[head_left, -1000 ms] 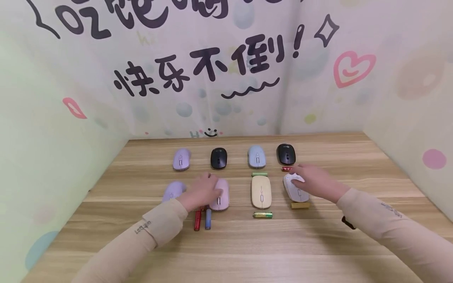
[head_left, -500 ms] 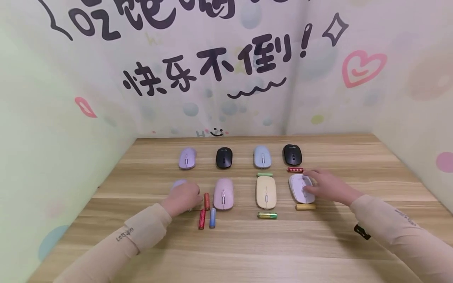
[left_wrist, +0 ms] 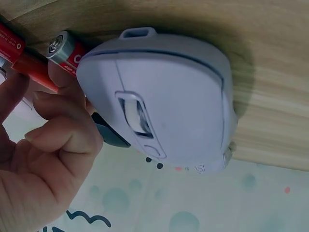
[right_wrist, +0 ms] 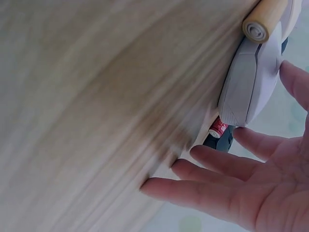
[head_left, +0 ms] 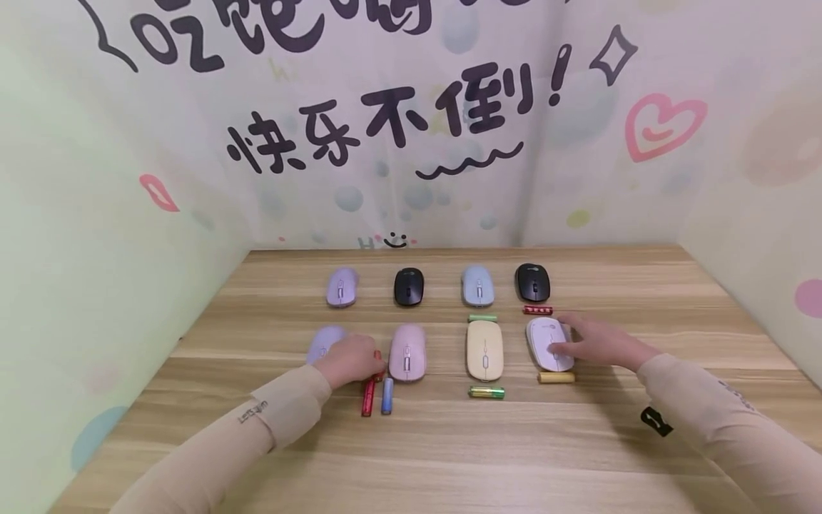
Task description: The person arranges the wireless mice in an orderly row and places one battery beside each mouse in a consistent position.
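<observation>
"What is the left hand [head_left: 349,359] doing?"

"From where I stand, its thumb and a finger appear to pinch an orange-red battery [left_wrist: 36,72], between a lilac mouse [head_left: 324,341] and a pink mouse [head_left: 407,350]. I can't tell whether it is off the desk [head_left: 449,457]. A dark red battery [head_left: 368,400] and a blue battery [head_left: 387,397] lie just nearer."

"How might it handle?"

"Probably light but dense, rigid, its smooth skin likely to slip or roll. Best taken mid-barrel, fingertips on opposite sides."

"And the right hand [head_left: 600,343]?"

"Relaxed, fingers extended, thumb and index finger at a white mouse [head_left: 541,339] without curling round it."

"What's unclear?"

"Fingers hide part of the orange-red battery, and the left hand covers some of the lilac mouse. A silver-tipped red battery [left_wrist: 67,52] shows plainly only in the left wrist view; the right wrist view crops the palm"
</observation>
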The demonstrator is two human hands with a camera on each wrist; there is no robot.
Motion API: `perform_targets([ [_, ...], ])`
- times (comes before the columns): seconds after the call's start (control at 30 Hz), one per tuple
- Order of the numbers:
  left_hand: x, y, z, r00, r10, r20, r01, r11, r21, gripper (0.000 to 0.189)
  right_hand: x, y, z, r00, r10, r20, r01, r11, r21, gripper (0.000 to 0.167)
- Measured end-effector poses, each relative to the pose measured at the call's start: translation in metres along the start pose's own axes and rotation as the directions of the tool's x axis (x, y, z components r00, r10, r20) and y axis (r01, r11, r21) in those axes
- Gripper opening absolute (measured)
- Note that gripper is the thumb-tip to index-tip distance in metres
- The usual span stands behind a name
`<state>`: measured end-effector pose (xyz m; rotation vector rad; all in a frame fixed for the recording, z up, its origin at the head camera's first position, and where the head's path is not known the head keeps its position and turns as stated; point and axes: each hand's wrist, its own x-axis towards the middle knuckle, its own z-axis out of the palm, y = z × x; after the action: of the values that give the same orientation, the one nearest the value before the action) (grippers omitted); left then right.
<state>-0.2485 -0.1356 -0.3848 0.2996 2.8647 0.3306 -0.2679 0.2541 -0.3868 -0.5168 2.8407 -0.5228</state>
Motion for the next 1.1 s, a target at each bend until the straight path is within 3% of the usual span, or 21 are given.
perform_targets([
  [0.13,0.004,0.001,0.002,1.000,-0.005,0.019,0.005,1.000,-0.010,0.030,0.001,0.000,0.001,1.000,0.021,0.013,-0.021,1.000,-0.010,0.082],
  [0.37,0.007,0.004,-0.002,1.000,0.013,0.027,-0.015,0.999,0.047,0.028,0.002,0.001,0.002,1.000,0.027,0.011,-0.027,1.000,-0.007,0.082],
  [0.57,0.020,-0.002,-0.027,0.999,0.047,-0.010,-0.047,0.999,0.010,0.027,0.001,0.002,0.002,1.000,0.026,0.014,-0.026,1.000,-0.012,0.084],
  [0.67,0.032,-0.014,-0.048,0.996,0.061,-0.061,-0.063,0.998,-0.031,0.024,0.000,0.001,0.001,1.000,0.022,0.010,-0.021,1.000,-0.015,0.083],
  [0.8,0.045,-0.040,-0.064,0.986,0.132,-0.100,-0.133,0.991,0.000,0.020,-0.001,-0.002,0.000,1.000,0.024,0.012,-0.024,1.000,-0.010,0.084],
  [1.0,0.058,-0.082,-0.056,0.960,0.275,-0.040,-0.274,0.961,0.047,0.012,-0.002,-0.005,0.000,0.999,0.032,0.017,-0.032,0.999,-0.005,0.085],
  [1.1,0.062,-0.099,-0.048,0.953,0.300,-0.032,-0.297,0.951,0.085,0.013,-0.002,-0.005,0.001,0.999,0.032,0.021,-0.032,0.999,-0.006,0.084],
])
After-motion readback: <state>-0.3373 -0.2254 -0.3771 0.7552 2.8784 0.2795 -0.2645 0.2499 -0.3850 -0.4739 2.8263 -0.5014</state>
